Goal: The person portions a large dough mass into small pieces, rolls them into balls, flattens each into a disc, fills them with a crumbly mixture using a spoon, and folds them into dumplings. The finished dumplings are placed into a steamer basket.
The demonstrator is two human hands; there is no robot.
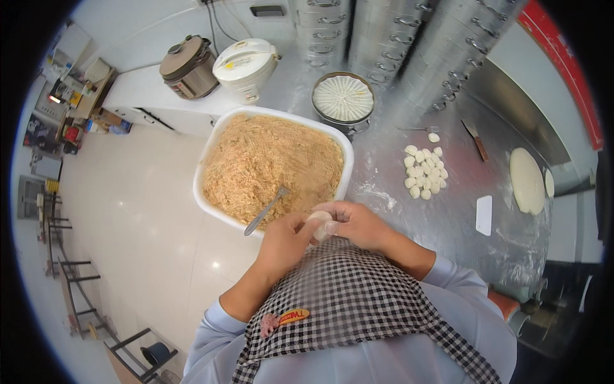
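Between my two hands, in front of my checked apron, is a small round of pale dough (320, 224). My left hand (291, 238) is closed on its left side, and my right hand (353, 223) pinches it from the right. Some fingertips are smeared by motion. Just beyond my hands stands a white tub (347, 153) heaped with orange-brown minced filling (272, 160). A metal spoon (267, 211) is stuck in the filling, its handle leaning over the near rim.
On the steel table (396, 246) at right lie several small dough pieces (425, 171), a knife (474, 139), a white scraper (484, 215) and a flat dough slab (527, 181). Behind stand a lined steamer tray (343, 98), stacked steamers (390, 38) and two cookers (246, 67).
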